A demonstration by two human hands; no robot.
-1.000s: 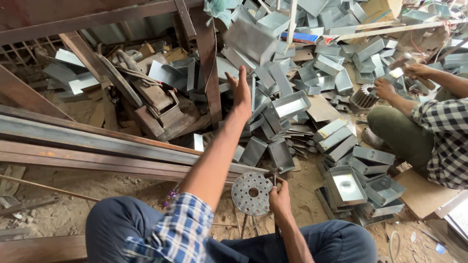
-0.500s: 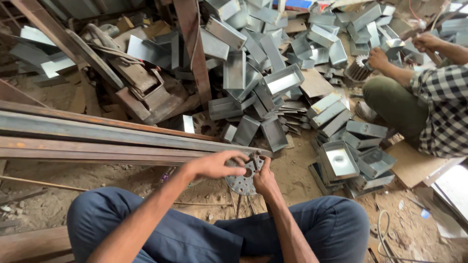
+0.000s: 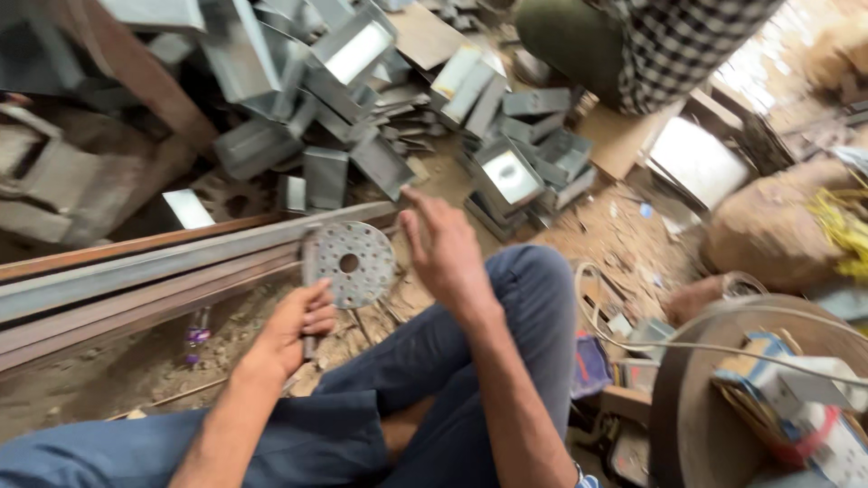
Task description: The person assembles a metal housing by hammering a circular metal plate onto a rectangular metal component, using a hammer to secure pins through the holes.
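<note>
Head view: left hand (image 3: pixel 298 327) grips a perforated metal disc (image 3: pixel 353 264); right hand (image 3: pixel 445 248) hovers open beside it.

Half a second ago both hands met on the perforated round metal disc (image 3: pixel 351 264); now the right hand (image 3: pixel 445 253) has let go and hangs open just beside it, fingers spread. The left hand (image 3: pixel 297 325), which a second ago reached up to the heap of grey sheet-metal brackets (image 3: pixel 362 108), now grips the disc's stem from below. The view has swung right, bringing in a large round drum (image 3: pixel 723 398) and cutting the checked-shirted co-worker (image 3: pixel 669 45) off at the top edge.
</note>
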